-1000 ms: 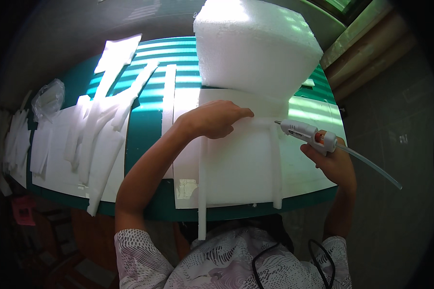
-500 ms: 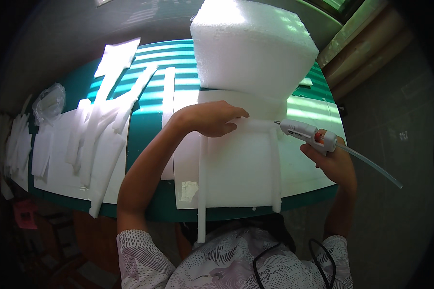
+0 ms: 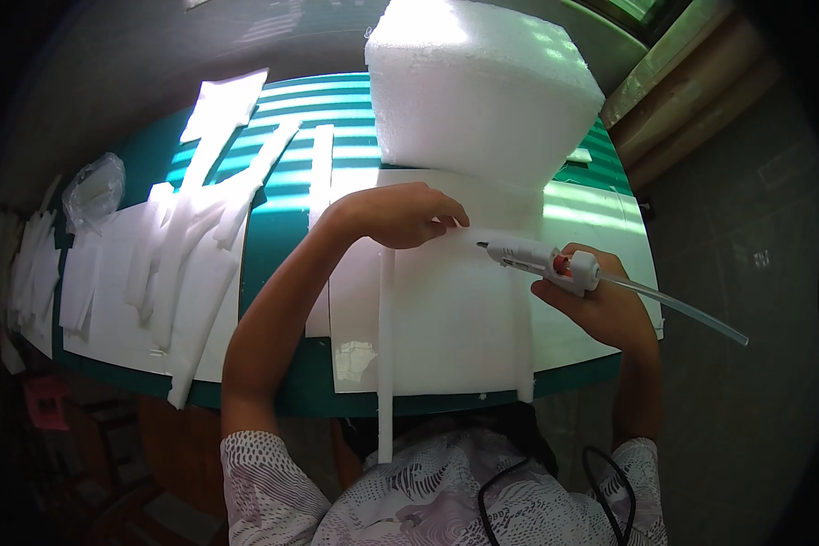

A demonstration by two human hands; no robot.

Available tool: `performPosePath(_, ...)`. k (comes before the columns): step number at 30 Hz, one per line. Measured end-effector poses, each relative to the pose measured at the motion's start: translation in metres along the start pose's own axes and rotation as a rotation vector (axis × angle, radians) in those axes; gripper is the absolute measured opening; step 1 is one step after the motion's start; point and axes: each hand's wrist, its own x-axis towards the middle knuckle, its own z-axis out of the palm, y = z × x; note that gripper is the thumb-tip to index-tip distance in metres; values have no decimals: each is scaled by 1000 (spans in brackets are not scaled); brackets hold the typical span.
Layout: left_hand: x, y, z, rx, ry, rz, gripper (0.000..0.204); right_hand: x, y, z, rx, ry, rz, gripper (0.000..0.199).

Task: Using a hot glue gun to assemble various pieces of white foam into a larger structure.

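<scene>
My right hand (image 3: pixel 610 305) is wrapped round a white hot glue gun (image 3: pixel 537 261) with an orange part. A long clear glue stick (image 3: pixel 682 309) sticks out of its back. The gun's dark nozzle points left, a short way from the fingertips of my left hand (image 3: pixel 405 216). That hand has its fingers bent in a pinch at a white foam strip along the far edge of a white foam sheet (image 3: pixel 455 318); the fingers partly hide the grip. Narrow foam strips run down both sides of the sheet, and the left strip (image 3: pixel 386 364) juts past the table's near edge.
A big white foam block (image 3: pixel 482 109) stands behind the sheet on the green table (image 3: pixel 282 364). Several loose foam strips (image 3: pixel 200 300) lie on a white board to the left, near a clear plastic bag (image 3: pixel 94 191). A beige curtain (image 3: pixel 692 86) hangs at the far right.
My right hand has brought the glue gun leftward and slightly nearer me, over the foam sheet. My left hand's fingers have bent in more; its place is nearly the same.
</scene>
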Motion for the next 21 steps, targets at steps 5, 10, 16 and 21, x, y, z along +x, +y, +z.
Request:
performPosePath(5, 0, -5, 1, -8, 16, 18, 26, 12, -14, 14, 62, -88, -53, 29)
performPosePath(10, 1, -7, -1, -21, 29, 71, 23, 21, -23, 27, 81, -121, -153, 30)
performPosePath(16, 1, -10, -3, 25, 28, 44, 22, 27, -29, 33, 66, -160, -129, 29)
performPosePath(21, -2, -7, -5, 25, 8, 16, 23, 30, -34, 37, 85, -168, -117, 29)
